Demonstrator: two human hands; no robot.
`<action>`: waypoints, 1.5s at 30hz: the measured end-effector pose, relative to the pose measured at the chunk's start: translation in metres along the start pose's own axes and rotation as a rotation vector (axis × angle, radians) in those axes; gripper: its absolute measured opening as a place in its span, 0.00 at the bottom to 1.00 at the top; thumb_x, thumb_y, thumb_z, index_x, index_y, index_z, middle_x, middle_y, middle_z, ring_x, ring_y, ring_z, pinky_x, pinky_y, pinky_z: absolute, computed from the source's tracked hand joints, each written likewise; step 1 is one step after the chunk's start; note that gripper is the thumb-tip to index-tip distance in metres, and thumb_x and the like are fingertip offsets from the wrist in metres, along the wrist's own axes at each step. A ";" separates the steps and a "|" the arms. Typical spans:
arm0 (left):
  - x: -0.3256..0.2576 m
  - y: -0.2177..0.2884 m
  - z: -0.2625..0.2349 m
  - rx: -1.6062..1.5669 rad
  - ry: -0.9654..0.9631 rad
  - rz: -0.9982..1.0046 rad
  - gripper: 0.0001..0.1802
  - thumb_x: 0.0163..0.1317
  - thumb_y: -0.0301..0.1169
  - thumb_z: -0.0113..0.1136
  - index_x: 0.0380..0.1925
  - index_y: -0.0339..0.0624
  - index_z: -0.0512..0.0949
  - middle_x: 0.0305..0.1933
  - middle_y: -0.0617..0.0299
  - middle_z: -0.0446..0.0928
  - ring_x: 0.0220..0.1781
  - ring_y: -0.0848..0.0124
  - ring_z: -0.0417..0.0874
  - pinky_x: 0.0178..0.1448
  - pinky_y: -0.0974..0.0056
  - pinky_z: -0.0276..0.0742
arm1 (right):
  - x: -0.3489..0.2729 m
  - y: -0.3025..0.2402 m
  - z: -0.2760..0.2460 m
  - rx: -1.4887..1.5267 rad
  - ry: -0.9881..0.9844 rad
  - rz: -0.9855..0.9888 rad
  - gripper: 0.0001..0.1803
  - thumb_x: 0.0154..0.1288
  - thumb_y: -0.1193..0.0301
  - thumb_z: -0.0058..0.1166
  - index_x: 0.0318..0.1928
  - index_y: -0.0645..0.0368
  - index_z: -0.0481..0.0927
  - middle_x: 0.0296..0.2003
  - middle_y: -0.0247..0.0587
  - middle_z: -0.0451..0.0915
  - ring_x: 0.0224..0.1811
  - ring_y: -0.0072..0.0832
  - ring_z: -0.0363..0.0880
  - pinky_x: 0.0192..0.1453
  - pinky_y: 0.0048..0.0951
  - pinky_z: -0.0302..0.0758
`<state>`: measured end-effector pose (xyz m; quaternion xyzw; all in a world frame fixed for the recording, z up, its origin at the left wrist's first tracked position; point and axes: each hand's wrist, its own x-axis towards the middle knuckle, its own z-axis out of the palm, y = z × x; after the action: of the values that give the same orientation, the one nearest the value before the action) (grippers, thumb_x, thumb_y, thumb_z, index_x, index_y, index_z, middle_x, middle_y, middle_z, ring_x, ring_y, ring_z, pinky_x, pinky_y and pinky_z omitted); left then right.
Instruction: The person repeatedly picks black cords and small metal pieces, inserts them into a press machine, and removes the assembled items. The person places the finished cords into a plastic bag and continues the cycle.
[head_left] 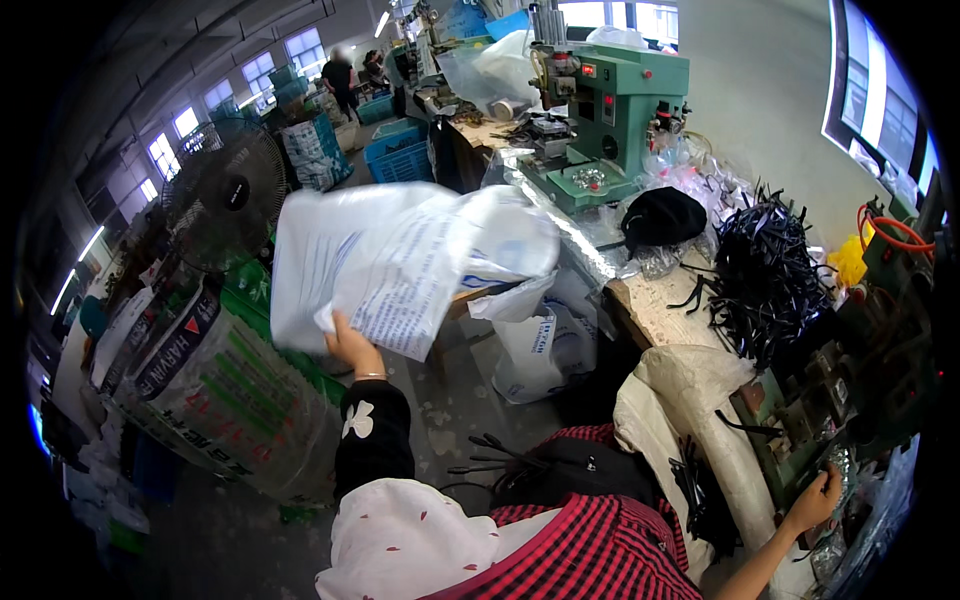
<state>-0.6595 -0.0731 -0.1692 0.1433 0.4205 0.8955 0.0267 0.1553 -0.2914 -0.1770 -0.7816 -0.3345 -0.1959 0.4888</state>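
Raised out in front on the left, my left hand (353, 345) pinches the lower edge of a white plastic bag (370, 260) with blue print. The bag is partly blurred and spreads out flat above the hand. Another white bag (530, 360) with blue print hangs lower, just right of it. At the lower right, my right hand (817, 500) is beside a dark green machine (790, 440), fingers closed together; what they hold is too small to make out. Black strips lie across my lap (520, 470), and more rest on a cream woven sack (690, 400) between me and the machine.
A heap of black strips (770, 270) covers the bench, with a black cap (665, 215) beside it. Behind stands a green press (635, 120). A large stuffed sack (230, 400) and a fan (225, 195) are on the left. Blue crates (400, 160) and two people (340, 82) are farther back.
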 end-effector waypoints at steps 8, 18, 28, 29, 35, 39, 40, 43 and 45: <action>-0.044 -0.062 -0.191 0.709 -0.024 -0.695 0.18 0.65 0.37 0.44 0.37 0.36 0.79 0.30 0.49 0.81 0.23 0.61 0.79 0.20 0.58 0.65 | -0.006 0.003 0.001 -0.006 -0.039 -0.157 0.11 0.71 0.78 0.52 0.49 0.66 0.84 0.46 0.44 0.85 0.49 0.34 0.82 0.58 0.31 0.75; -0.166 -0.098 -0.219 0.831 -0.726 -1.464 0.17 0.64 0.32 0.52 0.48 0.36 0.81 0.39 0.48 0.84 0.34 0.55 0.82 0.35 0.56 0.72 | -0.021 -0.062 -0.010 0.050 0.109 -0.097 0.11 0.59 0.81 0.55 0.40 0.60 0.87 0.39 0.44 0.86 0.42 0.36 0.84 0.50 0.33 0.78; -0.011 0.035 -0.131 2.061 -1.353 -0.152 0.18 0.65 0.28 0.57 0.55 0.37 0.79 0.46 0.46 0.82 0.46 0.47 0.81 0.49 0.50 0.75 | -0.020 -0.122 0.023 0.176 0.076 -0.183 0.08 0.51 0.86 0.55 0.30 0.64 0.83 0.30 0.46 0.83 0.38 0.42 0.83 0.46 0.38 0.78; -0.012 0.042 -0.098 1.923 -1.410 0.072 0.19 0.66 0.27 0.58 0.56 0.37 0.78 0.46 0.45 0.82 0.47 0.47 0.81 0.51 0.50 0.75 | -0.023 -0.124 0.026 0.168 0.063 -0.194 0.07 0.51 0.86 0.55 0.30 0.64 0.82 0.31 0.46 0.84 0.39 0.43 0.83 0.47 0.38 0.78; -0.206 -0.035 0.317 0.527 -1.626 0.562 0.17 0.69 0.30 0.60 0.55 0.34 0.78 0.50 0.46 0.82 0.51 0.52 0.84 0.56 0.57 0.77 | -0.017 -0.112 0.024 0.023 0.106 -0.187 0.08 0.50 0.86 0.55 0.31 0.64 0.83 0.32 0.47 0.84 0.40 0.46 0.82 0.50 0.42 0.78; -0.329 -0.113 0.512 0.159 -1.590 0.309 0.21 0.73 0.40 0.58 0.54 0.32 0.79 0.46 0.45 0.84 0.46 0.57 0.86 0.54 0.60 0.78 | -0.011 -0.117 0.031 -0.077 0.102 -0.235 0.08 0.48 0.86 0.54 0.30 0.64 0.81 0.31 0.48 0.83 0.39 0.47 0.82 0.48 0.43 0.77; -0.322 -0.165 0.557 0.233 -1.576 0.295 0.23 0.76 0.47 0.52 0.51 0.35 0.80 0.39 0.57 0.83 0.39 0.67 0.82 0.43 0.64 0.78 | -0.010 -0.120 0.041 -0.067 0.106 -0.253 0.08 0.47 0.86 0.53 0.29 0.64 0.81 0.31 0.48 0.82 0.39 0.47 0.81 0.48 0.43 0.77; -0.381 -0.217 0.625 0.404 -1.622 -0.362 0.46 0.69 0.69 0.46 0.55 0.29 0.75 0.49 0.51 0.78 0.47 0.62 0.80 0.45 0.57 0.80 | -0.015 -0.115 0.042 -0.184 0.190 -0.227 0.08 0.47 0.85 0.52 0.29 0.64 0.81 0.31 0.49 0.82 0.40 0.49 0.81 0.49 0.44 0.77; -0.410 -0.241 0.641 0.474 -1.570 -0.797 0.55 0.64 0.76 0.42 0.62 0.26 0.68 0.59 0.45 0.73 0.54 0.55 0.77 0.54 0.48 0.78 | -0.016 -0.118 0.041 -0.252 0.223 -0.208 0.08 0.47 0.84 0.52 0.29 0.64 0.80 0.30 0.49 0.81 0.40 0.49 0.81 0.49 0.44 0.77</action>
<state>-0.1053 0.4906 -0.0607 0.5575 0.4729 0.3554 0.5825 0.0588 -0.2248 -0.1305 -0.7712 -0.3300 -0.3711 0.3983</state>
